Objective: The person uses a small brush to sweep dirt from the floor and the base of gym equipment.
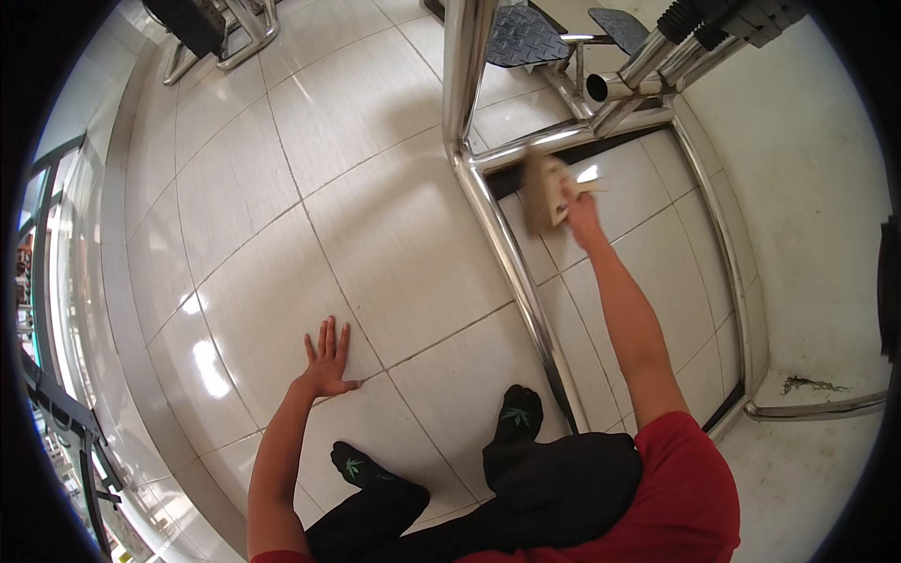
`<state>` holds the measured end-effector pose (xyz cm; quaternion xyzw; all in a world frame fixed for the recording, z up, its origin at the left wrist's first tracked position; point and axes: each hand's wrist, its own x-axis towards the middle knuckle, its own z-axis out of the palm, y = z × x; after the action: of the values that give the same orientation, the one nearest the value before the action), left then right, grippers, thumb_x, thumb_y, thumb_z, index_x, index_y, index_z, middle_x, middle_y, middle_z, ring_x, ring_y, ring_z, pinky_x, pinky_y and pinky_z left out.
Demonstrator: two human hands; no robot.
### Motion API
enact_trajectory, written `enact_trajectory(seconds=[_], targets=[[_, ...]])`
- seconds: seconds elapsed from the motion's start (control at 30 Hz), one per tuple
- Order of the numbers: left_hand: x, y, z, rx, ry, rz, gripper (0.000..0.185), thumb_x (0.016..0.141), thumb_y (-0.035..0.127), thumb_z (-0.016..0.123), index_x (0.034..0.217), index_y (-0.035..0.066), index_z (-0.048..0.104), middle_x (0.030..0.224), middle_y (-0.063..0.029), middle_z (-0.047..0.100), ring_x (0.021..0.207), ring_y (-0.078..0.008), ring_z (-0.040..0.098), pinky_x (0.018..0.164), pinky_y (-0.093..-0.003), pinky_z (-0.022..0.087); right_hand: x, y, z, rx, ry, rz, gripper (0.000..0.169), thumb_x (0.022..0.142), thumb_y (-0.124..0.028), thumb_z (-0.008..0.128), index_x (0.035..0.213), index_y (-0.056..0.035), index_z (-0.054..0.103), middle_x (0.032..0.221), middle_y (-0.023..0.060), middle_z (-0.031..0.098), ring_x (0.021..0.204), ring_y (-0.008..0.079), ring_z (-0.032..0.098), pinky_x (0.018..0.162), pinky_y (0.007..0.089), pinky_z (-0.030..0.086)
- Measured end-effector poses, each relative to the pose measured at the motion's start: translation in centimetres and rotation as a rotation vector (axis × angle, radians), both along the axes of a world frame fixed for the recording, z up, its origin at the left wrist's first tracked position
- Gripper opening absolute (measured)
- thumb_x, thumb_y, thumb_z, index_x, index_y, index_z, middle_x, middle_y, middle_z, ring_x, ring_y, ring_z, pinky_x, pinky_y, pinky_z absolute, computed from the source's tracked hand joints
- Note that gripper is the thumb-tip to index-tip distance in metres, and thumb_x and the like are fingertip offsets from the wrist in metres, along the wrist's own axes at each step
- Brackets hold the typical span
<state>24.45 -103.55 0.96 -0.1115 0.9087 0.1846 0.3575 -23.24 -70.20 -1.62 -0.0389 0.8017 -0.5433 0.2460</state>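
My right hand (582, 211) grips a pale hand brush (552, 188) with brownish bristles, blurred by motion. The brush is at the floor inside a chromed tube frame (508, 246), close to its far crossbar. On the left, my left hand (327, 366) is spread on the tiled floor (260, 281) with its fingers apart, holding nothing.
Textured black footplates (526, 36) and an open tube end (597, 87) jut from the exercise machine ahead. A pale wall (795, 232) borders the frame on the right. Another machine's chromed base (243, 42) stands far left. My socked feet (516, 415) are on the tiles.
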Motion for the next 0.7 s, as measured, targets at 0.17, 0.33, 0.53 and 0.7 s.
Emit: enact_trajectory(seconds=[0.17,0.33,0.53,0.7], targets=[[1.3,-0.5,-0.1,0.010,0.019,0.021,0.130,0.066,0.059,0.071,0.149,0.009,-0.015,0.150,-0.0273,-0.025,0.141,-0.0401,-0.023,0.105,-0.0663,-0.011,2.5,1.9,2.1,0.010,-0.268,0.413,0.033,0.094,-0.025,0.058,0.121,-0.0068,0.063,0.095,0.0022,0.065,0.071,0.0101,0.056,0.064,0.0246,0.046],[-3.0,4.7,0.3,-0.041,0.301,0.341,0.102,0.074,0.046,0.071,0.149,0.008,0.013,0.149,-0.0279,0.004,0.140,-0.0429,0.003,0.107,-0.0647,0.001,0.6,0.8,2.1,-0.238,-0.017,-0.135,0.032,0.094,-0.025,0.056,0.117,-0.0048,0.064,0.092,0.0018,0.065,0.072,0.0092,0.056,0.063,0.0266,0.047],[-9.3,9.9,-1.7,0.027,1.004,0.697,0.013,0.088,0.015,0.063,0.088,0.003,0.058,0.079,-0.0139,0.057,0.074,-0.0281,0.058,0.067,-0.0356,0.046,5.9,-1.7,1.1,-0.108,-0.070,0.255,0.037,0.093,-0.029,0.059,0.117,-0.0027,0.063,0.093,0.0019,0.064,0.073,0.0105,0.056,0.064,0.0278,0.047],[-10.4,13.5,-1.8,-0.056,1.026,0.737,0.030,0.089,0.016,0.061,0.065,0.002,0.050,0.058,-0.0132,0.049,0.053,-0.0292,0.051,0.051,-0.0376,0.041,4.2,4.4,5.1,-0.096,-0.283,0.206,0.039,0.092,-0.033,0.061,0.118,-0.0041,0.063,0.090,0.0021,0.061,0.072,0.0088,0.057,0.061,0.0260,0.048]])
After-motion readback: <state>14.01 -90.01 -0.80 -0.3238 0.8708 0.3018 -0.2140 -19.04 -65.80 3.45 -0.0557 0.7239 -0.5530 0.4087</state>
